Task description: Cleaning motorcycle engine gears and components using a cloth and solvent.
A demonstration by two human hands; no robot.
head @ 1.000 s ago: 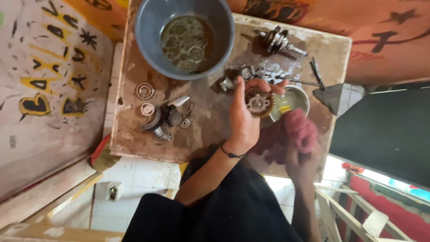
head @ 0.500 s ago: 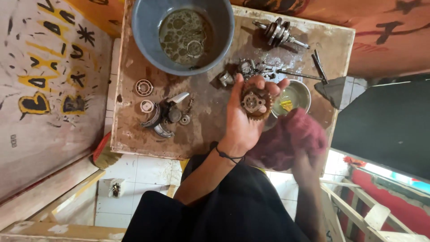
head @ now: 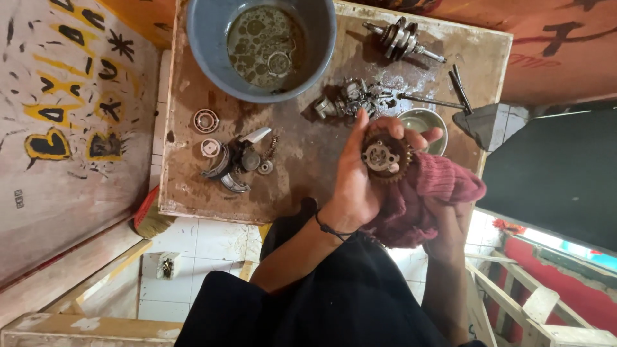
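Fingers: those of the left hand curled round the gear, thumb up its left edge, fingertips over its upper and right rim, gripping it by the teeth.
Gear: lay face-up in the left palm, right of frame centre, above the table's lower right part; dark toothed rim with a pale metal hub in the middle.
Right hand: mostly hidden under the rag; fingers could not be told, though they appeared bunched in the cloth.
Rag: dark red knit, pressed against the gear's right and lower edge, draped below the left wrist.
Handling, gear: judged stiff and fairly heavy for its size, probably oily and so slippery; teeth gave the surest purchase, the rim held from opposite sides; unlikely to break, but a drop could nick the teeth.
Handling, rag: soft and light, taken in a loose bunch.
Basin: grey, top centre, holding murky liquid with a ring-shaped part in it.
Crankshaft: top right on the table.
Bowl: small metal one, just behind the left fingertips.
Small parts: cluster left of the bowl.
Bearing: centre left, with curved pieces below it.
Wristband: dark, on the left wrist.
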